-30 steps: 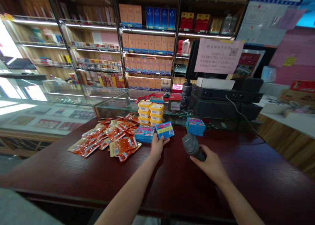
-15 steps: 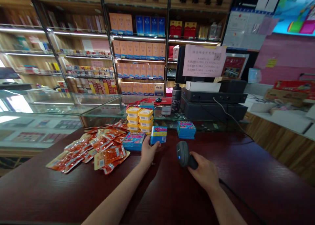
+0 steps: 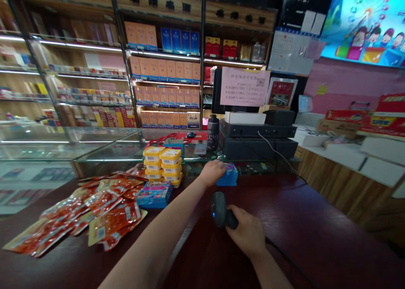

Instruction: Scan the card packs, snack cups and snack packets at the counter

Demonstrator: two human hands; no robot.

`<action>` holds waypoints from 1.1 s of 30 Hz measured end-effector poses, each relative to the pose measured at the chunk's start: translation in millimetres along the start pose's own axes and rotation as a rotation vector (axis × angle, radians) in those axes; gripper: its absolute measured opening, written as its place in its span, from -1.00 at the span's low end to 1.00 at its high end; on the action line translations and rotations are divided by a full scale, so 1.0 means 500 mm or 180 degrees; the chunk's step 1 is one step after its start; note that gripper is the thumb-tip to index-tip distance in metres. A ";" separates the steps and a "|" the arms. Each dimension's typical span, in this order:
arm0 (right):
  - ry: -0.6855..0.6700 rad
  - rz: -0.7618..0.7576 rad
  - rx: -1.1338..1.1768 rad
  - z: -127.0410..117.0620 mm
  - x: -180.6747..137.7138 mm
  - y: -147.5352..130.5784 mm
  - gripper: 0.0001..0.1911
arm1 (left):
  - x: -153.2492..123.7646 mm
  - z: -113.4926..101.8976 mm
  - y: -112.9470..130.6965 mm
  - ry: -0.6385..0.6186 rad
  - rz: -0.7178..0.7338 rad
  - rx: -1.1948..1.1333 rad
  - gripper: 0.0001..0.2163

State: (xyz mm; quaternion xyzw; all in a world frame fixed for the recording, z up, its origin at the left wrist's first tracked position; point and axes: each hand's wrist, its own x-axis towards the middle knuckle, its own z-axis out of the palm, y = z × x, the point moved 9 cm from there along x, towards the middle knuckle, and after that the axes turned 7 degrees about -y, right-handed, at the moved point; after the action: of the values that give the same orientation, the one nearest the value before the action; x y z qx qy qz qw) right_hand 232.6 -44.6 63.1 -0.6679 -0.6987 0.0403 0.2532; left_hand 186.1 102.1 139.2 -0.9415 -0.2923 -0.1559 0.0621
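I note my left hand [image 3: 212, 172] at the centre of the frame, fingers curled downward over the near end of a stack of blue packets [image 3: 228, 177] at the far edge of the dark red counter [image 3: 316, 221]; it rests on top of the stack, but the palm covers the contact, so I cannot tell whether the fingers actually clamp a packet or merely lie on it. The left forearm runs diagonally from the lower left of the frame up to that point, extended well forward. My right hand [image 3: 248, 234], lower centre, is wrapped firmly around the handle of a dark handheld scanner [image 3: 220, 210], all fingers closed, with the scanner head tilted up and left and a small blue light showing on its face. The right wrist is bent slightly, the forearm entering from the bottom edge. A black cable [image 3: 284, 255] trails from under the right hand toward the lower right. A second pile of blue packets [image 3: 155, 194] sits left of centre, touching a spread of red snack pouches [image 3: 95, 209] in the lower left. Yellow-lidded tubs [image 3: 163, 164] are stacked just behind them. The print on the packets is too blurred to read, and both elbows are cut off by the frame.
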 end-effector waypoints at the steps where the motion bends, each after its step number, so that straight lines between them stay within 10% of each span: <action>1: -0.0004 -0.0004 -0.0001 -0.002 0.000 -0.001 -0.66 | 0.012 0.011 0.007 -0.0056 0.0015 -0.0009 -0.87; 13: -0.0048 -0.0012 0.0060 0.001 0.004 0.001 -0.64 | -0.016 0.049 -0.109 0.0208 -0.1491 -0.0729 -0.70; 25: -0.0137 -0.0031 0.0119 0.004 0.003 -0.001 -0.64 | -0.003 0.047 -0.086 0.0240 -0.1453 -0.0440 -0.75; 33: -0.0146 0.0080 -0.0060 0.026 -0.003 0.017 -0.66 | -0.184 0.005 -0.090 0.0600 -0.1615 -0.0156 -0.76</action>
State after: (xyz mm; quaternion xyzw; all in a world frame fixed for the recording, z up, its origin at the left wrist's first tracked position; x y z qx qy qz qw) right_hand 234.8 -41.4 48.1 -0.6779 -0.6962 0.0523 0.2303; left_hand 89.2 90.6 107.8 -0.8207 -0.5080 -0.2604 0.0252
